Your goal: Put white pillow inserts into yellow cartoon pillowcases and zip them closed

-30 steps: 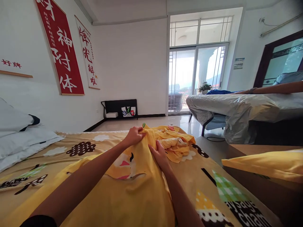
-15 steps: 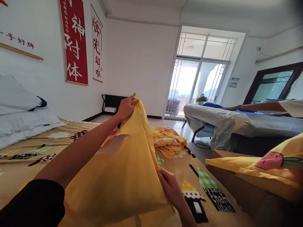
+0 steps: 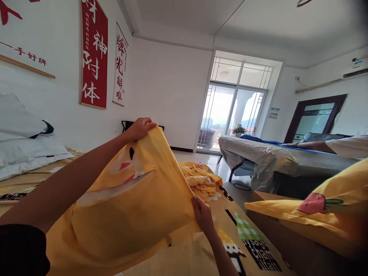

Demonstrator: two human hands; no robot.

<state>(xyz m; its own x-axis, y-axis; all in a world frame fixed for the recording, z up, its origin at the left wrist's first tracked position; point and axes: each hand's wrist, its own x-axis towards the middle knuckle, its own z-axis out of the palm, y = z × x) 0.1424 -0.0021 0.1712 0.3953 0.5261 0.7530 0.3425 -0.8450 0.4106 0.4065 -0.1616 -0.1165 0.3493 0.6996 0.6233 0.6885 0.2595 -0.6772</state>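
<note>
I hold a yellow pillowcase with a cartoon face printed on it above the bed. My left hand grips its upper corner, raised high. Lower down, my right hand pinches the near edge. The cloth hangs stretched between the two hands and drapes toward me. A second crumpled yellow cloth lies on the patterned tan bedsheet beyond my hands.
White pillows lie at the left against the wall. A yellow pillow with a strawberry print lies at the right on a wooden surface. Another person's arm rests on a grey-covered bed. Glass balcony doors stand behind.
My left hand lifted the pillowcase corner off the bed and holds it high. My right hand slid down to the lower edge, spreading the cloth so the cartoon face shows.
</note>
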